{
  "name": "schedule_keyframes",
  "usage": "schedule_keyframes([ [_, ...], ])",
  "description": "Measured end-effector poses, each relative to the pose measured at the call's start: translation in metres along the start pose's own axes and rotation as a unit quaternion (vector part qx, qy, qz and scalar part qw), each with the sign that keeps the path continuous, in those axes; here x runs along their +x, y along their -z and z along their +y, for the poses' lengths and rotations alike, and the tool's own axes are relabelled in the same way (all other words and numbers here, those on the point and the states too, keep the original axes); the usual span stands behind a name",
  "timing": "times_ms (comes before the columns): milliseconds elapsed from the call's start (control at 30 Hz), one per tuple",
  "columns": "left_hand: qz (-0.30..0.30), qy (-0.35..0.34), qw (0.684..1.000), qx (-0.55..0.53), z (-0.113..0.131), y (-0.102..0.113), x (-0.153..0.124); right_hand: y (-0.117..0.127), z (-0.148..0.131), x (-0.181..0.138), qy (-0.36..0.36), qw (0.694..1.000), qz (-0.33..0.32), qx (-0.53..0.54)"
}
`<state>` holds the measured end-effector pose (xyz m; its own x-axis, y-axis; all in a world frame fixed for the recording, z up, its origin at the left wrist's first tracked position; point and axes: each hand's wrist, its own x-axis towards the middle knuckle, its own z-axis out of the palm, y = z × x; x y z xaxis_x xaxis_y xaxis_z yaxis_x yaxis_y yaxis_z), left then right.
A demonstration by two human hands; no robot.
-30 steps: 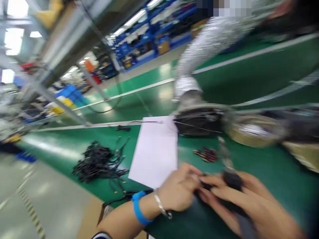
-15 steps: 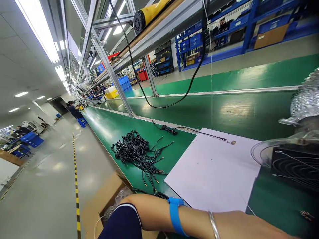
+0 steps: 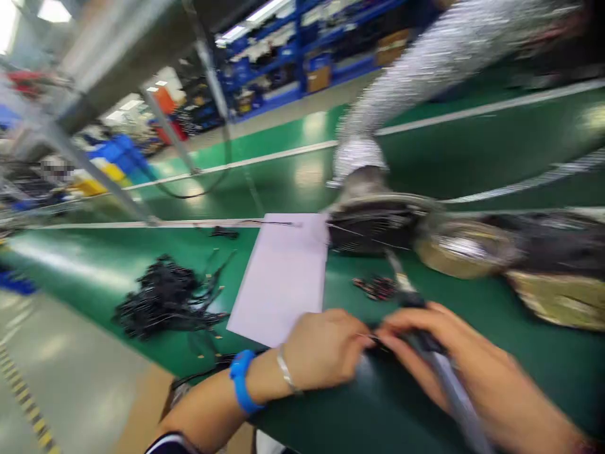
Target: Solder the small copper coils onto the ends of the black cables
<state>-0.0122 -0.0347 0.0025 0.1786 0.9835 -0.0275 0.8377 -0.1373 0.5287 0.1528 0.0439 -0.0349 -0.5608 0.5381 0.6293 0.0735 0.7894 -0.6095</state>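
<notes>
A bright blue wristband (image 3: 241, 381) is worn on the left wrist, with a thin silver bangle (image 3: 283, 372) just beside it, nearer the left hand (image 3: 321, 350). A dark navy sleeve (image 3: 172, 443) edged in white is seen at the upper arm. The right hand (image 3: 454, 372) and forearm are shown bare and blurred.

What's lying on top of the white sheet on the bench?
A thin black wire crosses the far edge of the white sheet; the rest looks bare. The left hand covers its near right corner, so anything there is hidden.
</notes>
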Motion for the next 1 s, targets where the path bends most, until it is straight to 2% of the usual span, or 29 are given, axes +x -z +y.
schedule_keyframes([
  [100, 0.002, 0.004, 1.000, -0.028, -0.009, 0.005, 0.004, 0.018, -0.009, 0.000, -0.026, 0.999, -0.022, -0.019],
  [167, -0.008, 0.004, 1.000, -0.022, -0.013, 0.005, 0.006, 0.015, -0.006, 0.004, -0.039, 0.998, -0.034, -0.028],
  [433, 0.013, 0.008, 0.999, -0.030, -0.005, 0.008, 0.000, 0.010, -0.001, -0.001, 0.006, 0.999, -0.051, -0.014],
  [567, -0.022, 0.061, 0.991, -0.118, -0.006, 0.009, 0.004, 0.012, -0.006, 0.001, 0.034, 0.996, -0.080, -0.035],
  [667, -0.057, 0.110, 0.968, -0.216, -0.009, 0.008, 0.007, 0.015, -0.009, 0.004, 0.056, 0.990, -0.113, -0.061],
  [733, -0.066, 0.130, 0.955, -0.258, -0.011, 0.008, 0.008, 0.016, -0.007, 0.005, 0.052, 0.993, -0.098, -0.045],
  [833, -0.073, 0.149, 0.944, -0.285, -0.014, 0.009, 0.009, 0.018, 0.000, 0.002, 0.010, 0.998, -0.060, -0.002],
  [1000, -0.079, 0.145, 0.945, -0.281, -0.013, 0.011, 0.011, 0.015, 0.007, -0.001, -0.015, 0.998, -0.043, 0.037],
])
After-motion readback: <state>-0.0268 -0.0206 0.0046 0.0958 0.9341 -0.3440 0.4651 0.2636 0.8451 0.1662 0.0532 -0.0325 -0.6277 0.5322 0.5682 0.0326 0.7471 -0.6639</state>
